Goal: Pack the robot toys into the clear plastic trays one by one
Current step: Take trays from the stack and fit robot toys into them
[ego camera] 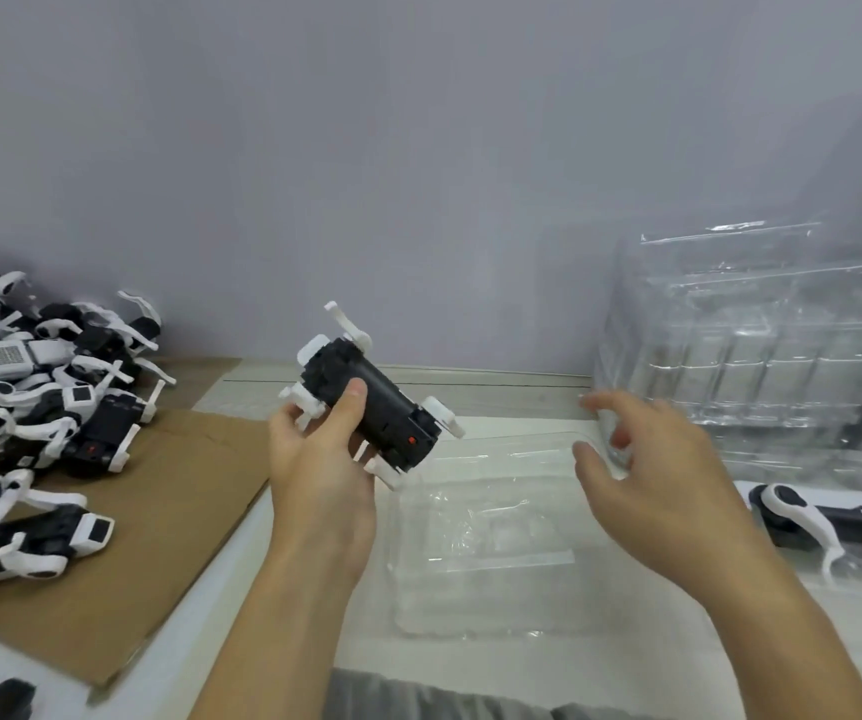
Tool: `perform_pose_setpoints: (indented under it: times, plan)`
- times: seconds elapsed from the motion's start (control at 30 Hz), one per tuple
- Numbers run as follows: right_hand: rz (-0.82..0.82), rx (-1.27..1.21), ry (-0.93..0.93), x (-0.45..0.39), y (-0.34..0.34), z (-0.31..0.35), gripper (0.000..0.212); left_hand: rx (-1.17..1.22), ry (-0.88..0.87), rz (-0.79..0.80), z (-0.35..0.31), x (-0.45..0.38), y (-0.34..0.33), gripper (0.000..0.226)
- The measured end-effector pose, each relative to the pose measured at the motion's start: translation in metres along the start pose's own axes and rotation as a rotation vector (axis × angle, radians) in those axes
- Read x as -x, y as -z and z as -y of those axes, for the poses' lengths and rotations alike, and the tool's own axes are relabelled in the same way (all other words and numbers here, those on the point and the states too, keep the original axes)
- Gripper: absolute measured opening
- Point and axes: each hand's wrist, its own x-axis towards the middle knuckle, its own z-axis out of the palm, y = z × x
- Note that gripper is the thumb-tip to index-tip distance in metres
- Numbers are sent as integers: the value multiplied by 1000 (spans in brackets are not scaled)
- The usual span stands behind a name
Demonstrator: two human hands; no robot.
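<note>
My left hand (322, 462) grips a black and white robot toy (382, 402), belly up with its white legs sticking out, above the table's middle. A clear plastic tray (481, 537) lies flat on the table just right of and below the toy. My right hand (647, 480) hovers over the tray's far right corner with fingers spread and loosely bent, holding nothing. Its fingertips are close to the clear plastic at that corner; I cannot tell whether they touch.
A heap of several robot toys (39, 387) covers brown cardboard (169, 511) on the left. A tall stack of clear trays (761, 356) stands at the right against the grey wall. Another robot toy (823, 517) lies at the right edge.
</note>
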Motion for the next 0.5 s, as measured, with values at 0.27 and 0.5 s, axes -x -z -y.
perform_pose_setpoints:
  times: [0.27, 0.5]
  plan:
    - [156, -753, 86, -3, -18, 53, 38, 174, -61, 371, 15, 14, 0, 72]
    - [322, -710, 214, -7, -12, 51, 28, -357, -358, 523, 18, 13, -1, 66]
